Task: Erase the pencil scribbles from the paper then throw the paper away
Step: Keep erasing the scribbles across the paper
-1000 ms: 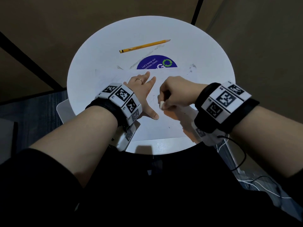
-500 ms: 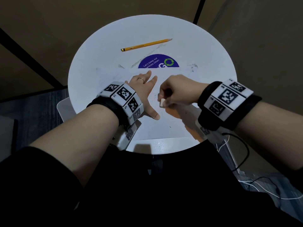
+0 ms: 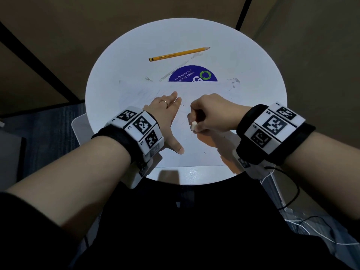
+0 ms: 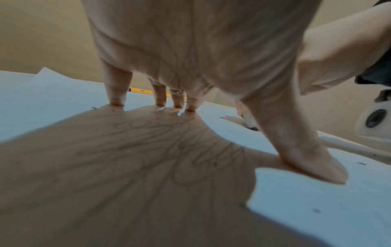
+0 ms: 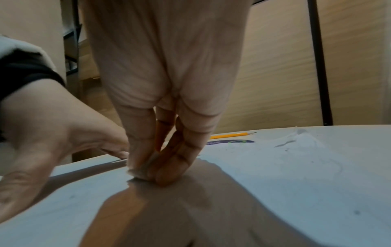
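Observation:
A white sheet of paper (image 3: 194,152) with faint pencil scribbles (image 4: 190,158) lies on the round white table (image 3: 253,75). My left hand (image 3: 167,117) lies flat on the sheet, fingers spread, thumb stretched out, holding it down. Just to its right, my right hand (image 3: 206,115) pinches a small white eraser (image 3: 193,126) and presses it onto the paper; the right wrist view shows the eraser (image 5: 138,173) under the curled fingertips (image 5: 167,177). The scribbles under the left palm show in the left wrist view.
A yellow pencil (image 3: 178,54) lies across the far part of the table. A blue round sticker (image 3: 192,75) is partly covered by the paper's far edge. Eraser crumbs (image 3: 234,81) lie at the right. Cables (image 3: 292,201) hang below my right wrist.
My right hand with the eraser has shifted slightly back and forth on the paper beside the left thumb. The left hand stays flat in the same place.

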### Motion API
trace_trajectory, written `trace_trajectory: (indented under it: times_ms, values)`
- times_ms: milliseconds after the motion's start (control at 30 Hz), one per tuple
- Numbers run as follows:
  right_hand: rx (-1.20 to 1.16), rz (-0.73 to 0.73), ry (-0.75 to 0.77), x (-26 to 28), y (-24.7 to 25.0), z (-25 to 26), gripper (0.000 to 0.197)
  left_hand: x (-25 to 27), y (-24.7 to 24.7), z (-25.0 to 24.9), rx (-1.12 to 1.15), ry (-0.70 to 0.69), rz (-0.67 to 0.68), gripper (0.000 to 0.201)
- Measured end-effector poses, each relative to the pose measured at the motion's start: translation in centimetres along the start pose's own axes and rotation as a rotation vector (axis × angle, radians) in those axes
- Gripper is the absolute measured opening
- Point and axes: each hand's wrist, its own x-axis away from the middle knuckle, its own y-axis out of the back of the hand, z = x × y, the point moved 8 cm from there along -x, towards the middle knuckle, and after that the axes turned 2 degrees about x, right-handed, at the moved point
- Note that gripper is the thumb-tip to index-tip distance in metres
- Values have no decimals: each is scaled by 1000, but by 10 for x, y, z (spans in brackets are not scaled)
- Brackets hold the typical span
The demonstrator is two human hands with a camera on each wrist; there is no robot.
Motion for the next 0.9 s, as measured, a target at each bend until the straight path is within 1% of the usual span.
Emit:
trace_trajectory:
  times_ms: [33, 100, 200, 300, 367, 433, 500, 600, 667, 733, 833, 900]
  values:
    - [2, -15, -3, -2, 3, 0, 21, 0, 0, -1, 3, -1, -3, 136]
    - [-26, -81, -33, -8, 13, -3, 11, 1, -1, -1, 6, -1, -7, 136]
    - [-3, -142, -40, -13, 19, 0, 17, 1, -1, -1, 3, 5, -6, 137]
    - [29, -118, -10, -6, 9, 4, 8, 1, -3, -2, 9, 8, -1, 139]
    - [20, -58, 0, 0, -1, 5, 11, 0, -4, -3, 8, 5, 1, 139]
    - [32, -33, 18, 2, -6, 9, 9, -1, -5, -2, 12, 1, 0, 140]
    - [57, -80, 35, -2, 1, 12, 3, -1, -5, -1, 13, -4, 1, 141]
    - [54, -183, 13, -13, 14, 12, 10, -1, -4, 0, 2, -4, 2, 140]
    - [57, -213, 2, -17, 15, 11, 10, 0, -4, -1, 3, -1, -2, 139]
    - [43, -213, 9, -15, 10, 10, 7, 0, -3, -1, 7, -3, -7, 138]
    - [-58, -150, 4, -7, 0, 4, 4, 0, -3, -1, 24, -8, -14, 138]
    - [-78, -149, 3, -5, 1, 2, 4, -1, -4, -2, 25, -7, -12, 138]
